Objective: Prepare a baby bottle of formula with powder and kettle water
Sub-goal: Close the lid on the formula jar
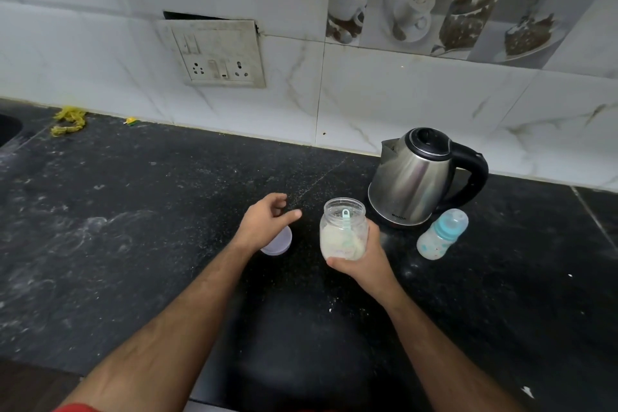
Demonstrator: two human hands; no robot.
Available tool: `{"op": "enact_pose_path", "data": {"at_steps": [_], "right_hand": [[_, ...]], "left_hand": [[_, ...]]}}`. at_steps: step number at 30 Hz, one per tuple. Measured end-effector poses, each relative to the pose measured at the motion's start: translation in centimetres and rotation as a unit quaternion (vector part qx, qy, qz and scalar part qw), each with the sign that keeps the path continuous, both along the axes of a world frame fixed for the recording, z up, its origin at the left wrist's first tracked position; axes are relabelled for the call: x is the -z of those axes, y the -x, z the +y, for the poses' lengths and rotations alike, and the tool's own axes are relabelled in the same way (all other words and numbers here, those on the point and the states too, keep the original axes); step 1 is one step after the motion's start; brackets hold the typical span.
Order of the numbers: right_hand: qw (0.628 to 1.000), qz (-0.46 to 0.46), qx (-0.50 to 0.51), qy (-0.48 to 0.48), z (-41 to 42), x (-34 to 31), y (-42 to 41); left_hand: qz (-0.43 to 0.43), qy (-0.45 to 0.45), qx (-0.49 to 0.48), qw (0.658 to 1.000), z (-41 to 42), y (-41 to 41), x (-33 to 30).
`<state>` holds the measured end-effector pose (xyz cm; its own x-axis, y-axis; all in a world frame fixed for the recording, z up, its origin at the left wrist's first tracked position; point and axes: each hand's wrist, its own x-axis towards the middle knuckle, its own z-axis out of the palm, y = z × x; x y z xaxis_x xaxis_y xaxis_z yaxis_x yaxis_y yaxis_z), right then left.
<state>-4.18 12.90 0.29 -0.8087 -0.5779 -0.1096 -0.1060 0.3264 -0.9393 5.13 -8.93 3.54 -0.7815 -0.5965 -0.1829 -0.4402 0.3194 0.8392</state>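
Observation:
A clear jar point(342, 234) of pale formula powder stands open on the black counter, a light blue scoop point(346, 216) sticking up inside it. My right hand point(363, 259) grips the jar from the right and below. The jar's pale lid point(279, 242) lies flat on the counter to the left, partly under my left hand point(266, 219), which hovers above it with fingers apart and holds nothing. A baby bottle point(440, 233) with a blue collar and clear cap stands to the right. Behind the jar sits a steel kettle point(416, 177) with a black handle, lid closed.
The black stone counter point(133, 227) is dusted with powder marks. A wall socket plate point(219, 55) is on the tiled wall behind. Yellow scraps point(68, 120) lie at the back left near a sink edge point(8, 130).

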Motion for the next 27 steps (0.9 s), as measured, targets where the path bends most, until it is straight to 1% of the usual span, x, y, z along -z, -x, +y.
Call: {"op": "enact_pose_path", "data": {"at_steps": [3, 7, 9, 10, 12, 14, 15, 16, 17, 18, 19, 21, 23, 27], "right_hand": [[1.000, -0.006, 0.007, -0.004, 0.5, 0.0, -0.3], [1.000, -0.008, 0.007, -0.007, 1.0, -0.2, -0.8], [1.000, -0.007, 0.006, -0.011, 1.2, -0.4, -0.9], [1.000, -0.007, 0.004, -0.012, 1.4, -0.5, -1.0], [1.000, -0.005, 0.001, -0.012, 1.7, -0.6, -1.1], [1.000, -0.009, -0.001, -0.006, 2.1, -0.7, -1.2], [1.000, -0.011, -0.001, -0.002, 2.2, -0.7, -1.3], [1.000, -0.014, -0.002, 0.001, 2.4, -0.7, -1.4], [1.000, -0.017, -0.004, 0.002, 2.5, -0.8, -1.6], [1.000, -0.019, -0.006, 0.004, 2.6, -0.8, -1.9], [1.000, -0.020, -0.008, 0.005, 2.6, -0.9, -2.1], [1.000, -0.022, -0.011, 0.007, 2.6, -1.1, -2.5], [0.999, -0.027, -0.013, 0.012, 2.6, -1.4, -2.8], [0.999, -0.036, -0.011, 0.026, 2.7, -2.1, -3.1]], "left_hand": [[-0.101, 0.121, 0.065, 0.985, -0.7, -0.3, 1.6], [-0.207, 0.241, 0.123, 0.940, -0.3, -0.2, 2.8], [-0.235, 0.269, 0.137, 0.924, -0.2, -0.1, 3.2], [-0.238, 0.272, 0.138, 0.922, -0.2, -0.1, 3.4], [-0.212, 0.256, 0.123, 0.935, 0.0, -0.1, 3.5], [-0.137, 0.203, 0.068, 0.967, 0.5, 0.4, 2.9], [-0.085, 0.157, 0.026, 0.984, 0.9, 0.7, 2.3], [-0.028, 0.094, -0.019, 0.995, 1.4, 1.2, 1.4], [0.029, 0.016, -0.060, 0.998, 1.9, 1.7, 0.5], [0.082, -0.067, -0.095, 0.990, 2.5, 2.1, -0.6], [0.127, -0.145, -0.120, 0.974, 3.1, 2.6, -1.6], [0.189, -0.262, -0.136, 0.937, 4.0, 3.3, -3.3], [0.217, -0.317, -0.119, 0.916, 4.9, 3.6, -4.3], [0.222, -0.347, -0.064, 0.909, 6.8, 3.2, -5.0]]}}
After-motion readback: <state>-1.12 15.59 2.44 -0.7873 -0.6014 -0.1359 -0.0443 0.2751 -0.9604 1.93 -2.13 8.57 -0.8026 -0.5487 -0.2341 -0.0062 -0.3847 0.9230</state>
